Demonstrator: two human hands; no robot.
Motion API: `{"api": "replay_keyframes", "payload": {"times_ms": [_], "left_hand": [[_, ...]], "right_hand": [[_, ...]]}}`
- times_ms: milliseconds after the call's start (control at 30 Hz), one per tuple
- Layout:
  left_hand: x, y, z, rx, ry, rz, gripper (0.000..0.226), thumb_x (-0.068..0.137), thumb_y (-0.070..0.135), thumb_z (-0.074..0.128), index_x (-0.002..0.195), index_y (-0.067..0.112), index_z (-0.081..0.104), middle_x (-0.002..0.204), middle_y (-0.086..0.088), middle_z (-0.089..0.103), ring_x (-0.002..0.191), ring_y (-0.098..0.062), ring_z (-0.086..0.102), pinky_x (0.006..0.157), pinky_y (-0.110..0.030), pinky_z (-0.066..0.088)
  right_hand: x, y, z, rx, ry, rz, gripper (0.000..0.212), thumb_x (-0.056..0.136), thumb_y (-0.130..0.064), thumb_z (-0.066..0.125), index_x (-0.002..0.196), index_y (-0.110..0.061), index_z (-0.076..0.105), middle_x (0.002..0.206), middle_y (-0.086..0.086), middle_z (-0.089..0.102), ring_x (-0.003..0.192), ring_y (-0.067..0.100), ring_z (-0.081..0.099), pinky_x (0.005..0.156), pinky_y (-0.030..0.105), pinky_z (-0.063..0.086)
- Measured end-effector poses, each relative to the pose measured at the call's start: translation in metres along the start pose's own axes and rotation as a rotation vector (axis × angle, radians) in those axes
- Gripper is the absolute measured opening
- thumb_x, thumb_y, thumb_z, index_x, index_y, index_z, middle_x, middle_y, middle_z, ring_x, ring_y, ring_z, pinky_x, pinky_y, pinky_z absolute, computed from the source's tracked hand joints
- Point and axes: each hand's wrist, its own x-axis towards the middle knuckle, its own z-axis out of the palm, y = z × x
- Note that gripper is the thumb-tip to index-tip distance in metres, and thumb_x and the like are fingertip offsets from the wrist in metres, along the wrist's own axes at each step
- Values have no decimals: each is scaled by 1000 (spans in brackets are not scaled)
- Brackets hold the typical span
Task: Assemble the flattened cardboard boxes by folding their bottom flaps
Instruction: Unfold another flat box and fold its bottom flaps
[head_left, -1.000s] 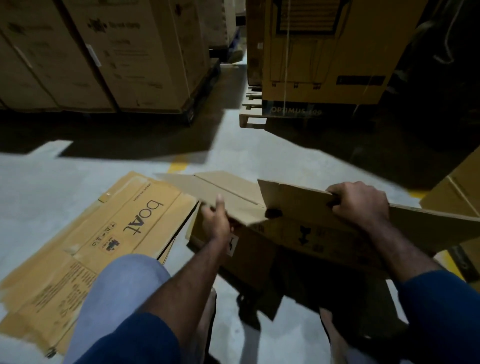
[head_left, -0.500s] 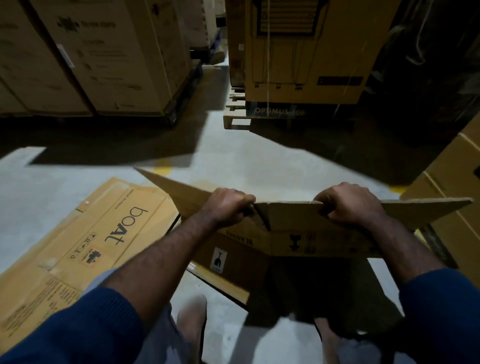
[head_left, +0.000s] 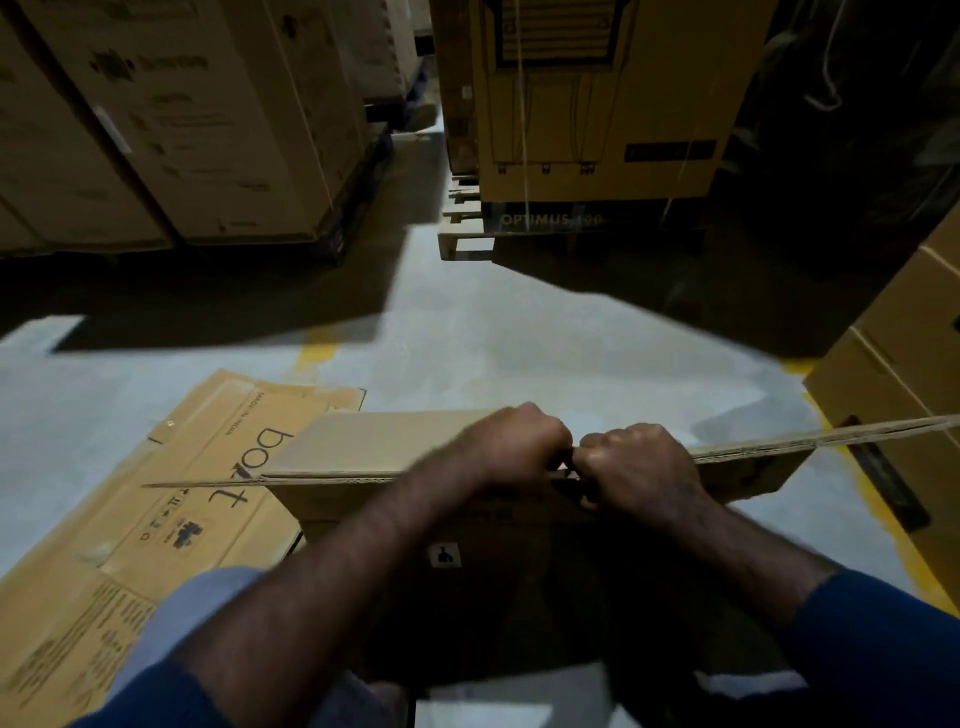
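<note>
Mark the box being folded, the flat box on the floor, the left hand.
Brown cardboard box being folded (head_left: 374, 441): head view, top flap.
Flattened brown cardboard box (head_left: 156, 519): head view, printed face.
Left hand (head_left: 519, 434): head view, knuckles.

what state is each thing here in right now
brown cardboard box: standing on the floor, upper flaps folded nearly level
left hand: fingers curled round a flap edge
right hand: fingers curled round a flap edge, close beside the left hand
flattened printed cardboard box: lying flat on the floor, unassembled
tall yellow carton: upright on a wooden pallet
</note>
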Motion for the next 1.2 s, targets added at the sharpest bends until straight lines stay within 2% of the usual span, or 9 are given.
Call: {"api": "replay_keyframes", "payload": {"times_ms": [100, 133, 267, 400, 600, 800, 1000, 1133, 1200], "left_hand": [[10, -49, -33, -640, -353, -15, 26, 94, 13, 71, 120, 12, 69, 117, -5, 74, 108, -17, 68, 88, -31, 53], [22, -64, -29, -610, -329, -49, 28, 100, 10, 62, 126, 15, 66, 127, -7, 69, 118, -20, 64, 94, -36, 52], [76, -80, 22, 530, -327, -80, 66, 102, 16, 51, 154, 51, 28, 163, -9, 26, 145, -34, 32, 112, -50, 37], [105, -86, 55, 843, -443, 65, 62, 102, 42, 54, 153, 57, 20, 170, 0, -2, 155, -37, 2, 121, -60, 18], [117, -83, 48, 1228, -399, 87, 67, 88, 67, 60, 147, 47, 38, 165, -4, 17, 155, -36, -5, 120, -63, -6], [66, -44, -3, 941, 9, -113, 35, 93, 50, 53, 106, 24, 74, 109, 3, 73, 107, -17, 63, 115, -40, 26], [18, -5, -3, 706, 112, -414, 22, 101, 33, 51, 111, 23, 68, 110, 2, 67, 102, -22, 65, 92, -40, 41], [-15, -6, 4, 205, 299, -298, 43, 103, 53, 40, 104, 21, 68, 100, -8, 65, 94, -30, 65, 69, -34, 41], [-27, -5, 33, 236, 420, -162, 40, 102, 52, 37, 111, 22, 62, 101, -6, 65, 91, -29, 64, 68, -36, 41]], "right_hand": [[1, 0, -3, -7, -15, -53, 31, 59, -48, 86, 74, -26, 69, 69, -3, 68, 53, 21, 66, 50, 25, 28], [0, -1, -5, 6, -29, -61, 28, 71, -48, 80, 85, -25, 70, 81, -2, 71, 66, 22, 70, 55, 27, 32], [-2, -2, -10, 42, -66, -37, 29, 89, -47, 64, 104, -23, 67, 103, 0, 72, 89, 26, 71, 65, 30, 37], [0, -3, -5, 20, -55, -34, 30, 87, -49, 66, 101, -23, 68, 98, 1, 72, 84, 26, 72, 63, 30, 36], [6, -2, -17, 56, -129, -3, 27, 93, -45, 61, 106, -22, 65, 106, 1, 69, 91, 25, 69, 66, 31, 39], [15, 1, -25, 41, -107, 45, 25, 90, -44, 61, 104, -24, 65, 102, -1, 69, 87, 23, 69, 63, 30, 37], [20, -10, -23, 34, -60, 32, 26, 89, -40, 64, 106, -21, 65, 104, 1, 69, 90, 25, 69, 64, 31, 40], [20, -4, -14, 101, 40, 107, 26, 88, -45, 64, 102, -24, 68, 99, 0, 72, 86, 27, 71, 62, 31, 39], [23, -2, -12, 121, 68, 116, 26, 85, -47, 67, 90, -21, 67, 87, 1, 71, 77, 29, 70, 56, 30, 35]]}}
